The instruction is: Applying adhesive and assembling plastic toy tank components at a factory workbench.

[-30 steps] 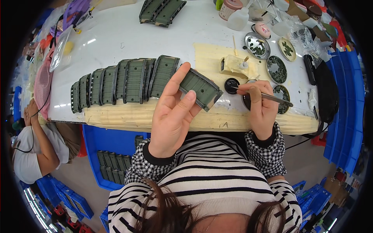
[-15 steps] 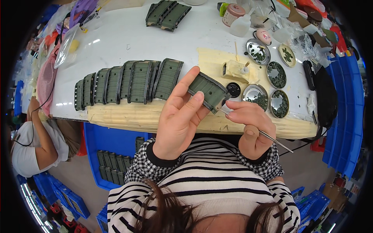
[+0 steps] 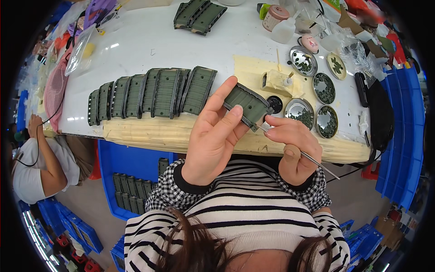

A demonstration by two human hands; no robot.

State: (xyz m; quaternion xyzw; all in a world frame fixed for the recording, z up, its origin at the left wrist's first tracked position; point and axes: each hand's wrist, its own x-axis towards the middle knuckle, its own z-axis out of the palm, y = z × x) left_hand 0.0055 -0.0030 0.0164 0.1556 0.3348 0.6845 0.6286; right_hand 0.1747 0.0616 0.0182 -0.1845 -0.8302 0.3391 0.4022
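Note:
My left hand (image 3: pixel 212 140) is closed on a green plastic model part (image 3: pixel 247 108) with dark, track-like ribbed edges, pinching its left side between thumb and fingers. Between the fingers of my right hand (image 3: pixel 297 147) is a slim metal tool (image 3: pixel 317 163); its thin end meets the part's lower right corner, and its far end sticks out toward the lower right. Whether the tool is a pair of tweezers, I cannot tell. A row of similar green parts (image 3: pixel 198 90) stands to the left on the table. Beyond the held part lies a small round black dish (image 3: pixel 274 104).
Round metal dishes (image 3: pixel 299 113) of small green pieces stand at the right, near a tape-wrapped block (image 3: pixel 283 83). More green parts (image 3: pixel 199 17) lie at the far side. A blue bin (image 3: pixel 106 167) sits below the table. At the left is another person's arm (image 3: pixel 52 163).
The scene has shifted slightly in the picture. Both hands keep their hold on the green part and the metal tool, whose tip stays at the same corner.

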